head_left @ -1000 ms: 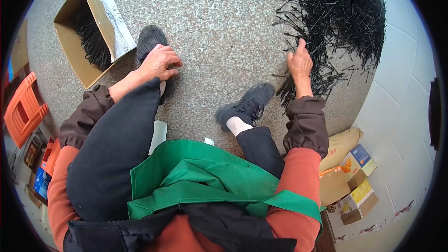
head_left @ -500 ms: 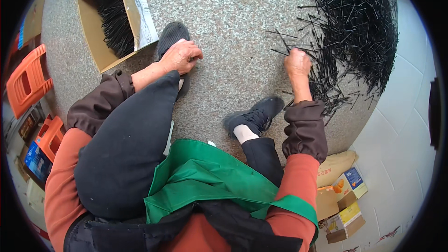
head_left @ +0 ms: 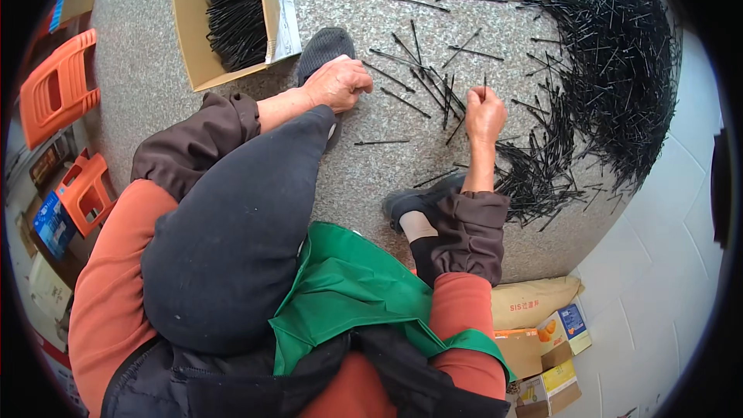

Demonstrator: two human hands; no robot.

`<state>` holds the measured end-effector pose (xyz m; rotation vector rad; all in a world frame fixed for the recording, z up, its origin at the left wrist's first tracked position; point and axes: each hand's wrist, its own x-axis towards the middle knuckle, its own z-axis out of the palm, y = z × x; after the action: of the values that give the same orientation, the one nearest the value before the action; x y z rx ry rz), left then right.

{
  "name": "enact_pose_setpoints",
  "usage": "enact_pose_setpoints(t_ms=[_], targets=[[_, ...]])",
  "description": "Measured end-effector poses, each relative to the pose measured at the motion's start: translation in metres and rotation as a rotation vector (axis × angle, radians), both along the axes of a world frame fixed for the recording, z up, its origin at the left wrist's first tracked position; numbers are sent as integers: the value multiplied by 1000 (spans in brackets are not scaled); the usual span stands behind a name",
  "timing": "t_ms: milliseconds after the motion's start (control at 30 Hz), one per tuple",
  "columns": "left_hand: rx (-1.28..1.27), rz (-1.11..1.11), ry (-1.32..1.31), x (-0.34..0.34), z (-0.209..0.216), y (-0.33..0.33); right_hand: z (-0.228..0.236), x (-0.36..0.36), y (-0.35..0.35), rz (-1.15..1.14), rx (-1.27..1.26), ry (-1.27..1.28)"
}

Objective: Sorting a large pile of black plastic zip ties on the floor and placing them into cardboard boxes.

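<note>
Cardboard box (head_left: 186, 31) of black sticks (head_left: 234, 19), up and left of the left hand (head_left: 339, 83); that hand's curled near a dark shoe (head_left: 325, 48), grip impossible to tell! Loose sticks (head_left: 429, 87) between the hands, right hand (head_left: 486, 111) pinching one stick (head_left: 485, 80), big pile (head_left: 619, 70) to its right!

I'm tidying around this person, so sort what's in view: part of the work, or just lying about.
Part of the work, it seems:
right hand, pinching a black stick
scattered sticks
big pile of sticks
cardboard box holding sticks

Apparently just lying about:
orange stools
blue box
paper sack
yellow carton
</note>
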<state>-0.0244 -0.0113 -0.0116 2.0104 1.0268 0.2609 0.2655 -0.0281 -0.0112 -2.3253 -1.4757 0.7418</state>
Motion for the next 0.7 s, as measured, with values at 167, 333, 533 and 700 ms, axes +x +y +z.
enact_pose_setpoints(t_ms=[167, 333, 533, 700], targets=[[0, -5, -15, 3, -3, -1, -11, -3, 51, 167, 116, -74], [-1, -10, -23, 1, -3, -1, -15, -7, 79, 231, 116, -211], [6, -3, -46, 2, -4, -1, -39, -5, 82, 20, 1, -105], [2, 1, -54, -2, -5, -2, -27, 2, 76, 146, 91, -72]])
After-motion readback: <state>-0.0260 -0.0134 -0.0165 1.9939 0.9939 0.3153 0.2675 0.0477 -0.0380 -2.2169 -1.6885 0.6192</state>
